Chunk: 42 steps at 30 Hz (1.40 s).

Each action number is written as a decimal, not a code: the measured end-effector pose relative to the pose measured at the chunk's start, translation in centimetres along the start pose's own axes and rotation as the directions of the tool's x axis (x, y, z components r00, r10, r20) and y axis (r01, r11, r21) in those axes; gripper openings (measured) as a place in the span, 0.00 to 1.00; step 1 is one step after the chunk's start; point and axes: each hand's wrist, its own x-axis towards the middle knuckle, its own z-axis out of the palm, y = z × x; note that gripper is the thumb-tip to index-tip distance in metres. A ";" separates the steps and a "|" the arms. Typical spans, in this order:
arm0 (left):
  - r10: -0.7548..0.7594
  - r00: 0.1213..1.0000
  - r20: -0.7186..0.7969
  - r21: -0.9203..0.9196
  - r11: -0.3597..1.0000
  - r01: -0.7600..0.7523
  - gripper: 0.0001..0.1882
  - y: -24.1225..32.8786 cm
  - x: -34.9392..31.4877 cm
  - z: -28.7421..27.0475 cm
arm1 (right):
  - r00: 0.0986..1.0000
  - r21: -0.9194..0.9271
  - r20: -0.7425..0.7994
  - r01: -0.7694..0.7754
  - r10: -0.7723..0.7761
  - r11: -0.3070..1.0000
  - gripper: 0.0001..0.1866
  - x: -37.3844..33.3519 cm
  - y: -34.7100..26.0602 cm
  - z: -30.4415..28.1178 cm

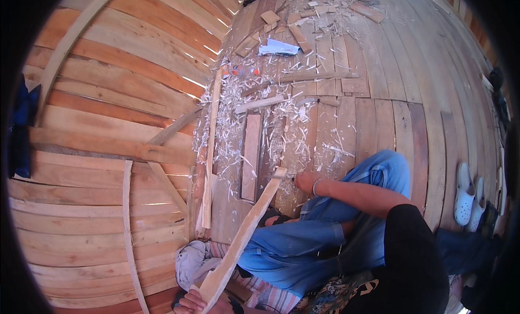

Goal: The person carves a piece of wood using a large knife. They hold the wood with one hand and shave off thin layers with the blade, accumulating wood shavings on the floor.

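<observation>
A long, pale wooden strip (242,239) slants from the lower edge up to the middle of the head view, its edges rough and uneven. Its near end is gripped by my left hand (190,302), fingers wrapped round the wood. At the far end my right hand (304,182) is closed on what looks like a knife (284,177), with a dark handle and a short grey blade against the strip. Most of the right-hand fingers are hidden behind the back of the hand. My legs in blue jeans (292,249) are folded beside the strip.
Wood shavings (295,135) litter the plank floor (374,124). A flat board (251,157), a long batten (212,151) and a curved tool (327,101) lie ahead. Farther off are a white-blue sheet (279,47) and offcuts. Pale clogs (464,197) stand right; a plank wall (103,130) rises left.
</observation>
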 end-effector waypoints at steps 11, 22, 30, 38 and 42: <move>-0.034 0.999 -0.021 -0.048 0.998 0.033 0.09 -0.5 -0.2 0.2 | 0.953 0.050 -0.018 -0.302 0.303 0.952 0.21 -1.7 -0.2 -2.2; 0.010 1.000 0.015 -0.020 1.000 -0.010 0.08 -0.1 -0.4 0.1 | 0.991 0.076 -0.040 -0.125 0.128 0.989 0.19 -2.4 -3.8 -2.1; 0.026 0.998 0.053 -0.029 0.999 -0.024 0.07 0.1 -0.4 -0.1 | 0.993 0.024 -0.069 -0.096 0.097 0.995 0.16 -1.1 -2.6 -2.0; 0.023 0.999 0.025 -0.023 0.999 -0.022 0.08 0.0 -0.7 1.1 | 0.980 0.061 -0.078 -0.178 0.182 0.982 0.13 -1.3 -2.3 -3.0; 0.024 0.999 0.046 -0.016 1.000 -0.023 0.08 -0.3 -0.7 1.4 | 0.992 0.020 -0.047 -0.115 0.116 0.993 0.12 -1.0 -2.2 -1.4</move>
